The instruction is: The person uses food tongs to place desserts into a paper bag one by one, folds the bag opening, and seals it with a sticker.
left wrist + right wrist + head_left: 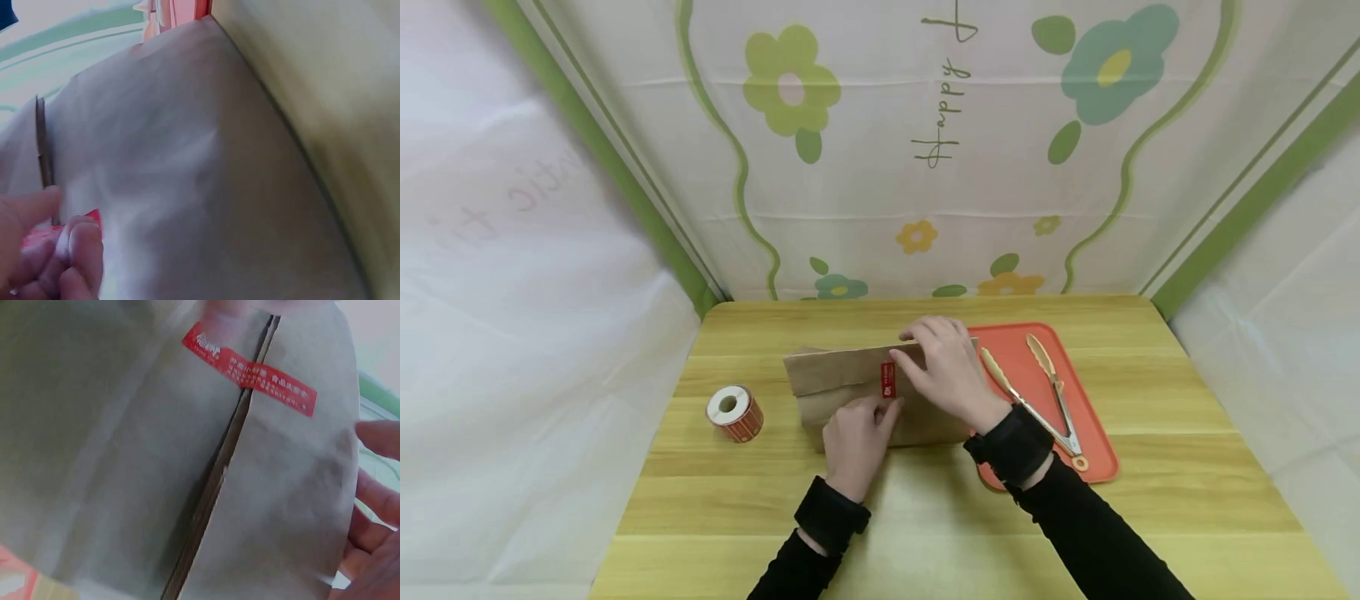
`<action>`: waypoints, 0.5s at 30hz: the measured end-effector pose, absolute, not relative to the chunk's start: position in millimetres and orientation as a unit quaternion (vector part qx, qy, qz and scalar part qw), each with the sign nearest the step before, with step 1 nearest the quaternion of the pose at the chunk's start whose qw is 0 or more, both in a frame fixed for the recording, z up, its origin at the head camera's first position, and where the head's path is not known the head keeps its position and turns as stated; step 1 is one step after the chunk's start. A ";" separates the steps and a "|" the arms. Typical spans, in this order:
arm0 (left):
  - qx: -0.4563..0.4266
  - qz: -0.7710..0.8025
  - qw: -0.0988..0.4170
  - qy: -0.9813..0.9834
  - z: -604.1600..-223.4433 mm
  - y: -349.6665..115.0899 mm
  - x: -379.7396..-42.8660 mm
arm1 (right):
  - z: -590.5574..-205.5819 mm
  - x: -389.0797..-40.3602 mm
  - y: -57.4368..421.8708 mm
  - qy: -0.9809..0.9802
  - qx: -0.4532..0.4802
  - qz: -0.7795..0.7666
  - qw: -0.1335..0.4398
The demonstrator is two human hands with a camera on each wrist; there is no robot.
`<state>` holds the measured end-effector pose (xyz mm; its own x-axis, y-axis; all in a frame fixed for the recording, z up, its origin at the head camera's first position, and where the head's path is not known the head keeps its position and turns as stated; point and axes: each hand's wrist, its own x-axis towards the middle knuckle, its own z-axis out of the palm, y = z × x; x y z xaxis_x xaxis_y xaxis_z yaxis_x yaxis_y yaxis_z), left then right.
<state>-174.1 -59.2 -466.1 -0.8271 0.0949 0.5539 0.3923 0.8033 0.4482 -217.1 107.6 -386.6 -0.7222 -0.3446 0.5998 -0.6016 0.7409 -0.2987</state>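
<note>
A brown paper bag has its top folded over to the front. A red sticker with white print lies across the flap's edge, as the right wrist view shows. My left hand is at the sticker's lower end, its thumb stretched toward it. Most of its fingers are curled in front of the bag. At the top fold my right hand holds the bag, thumb in front and fingers reaching over the edge. Those fingers show partly behind the bag in the right wrist view.
To the left stands a roll of red stickers. A red tray is at the right, partly behind the right wrist and the bag. Metal tongs with beige tips lie spread on it. A fabric wall rises behind the wooden table.
</note>
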 end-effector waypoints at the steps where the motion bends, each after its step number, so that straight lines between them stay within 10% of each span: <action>1: -0.155 -0.279 0.284 -0.904 -464.0 -60.4 -174.8 | -386.1 -215.9 109.6 -0.893 0.260 0.249 0.269; 15: -0.345 -0.250 0.410 -0.806 -416.5 -105.1 -181.2 | -377.0 -182.3 164.9 -0.886 0.212 0.264 0.315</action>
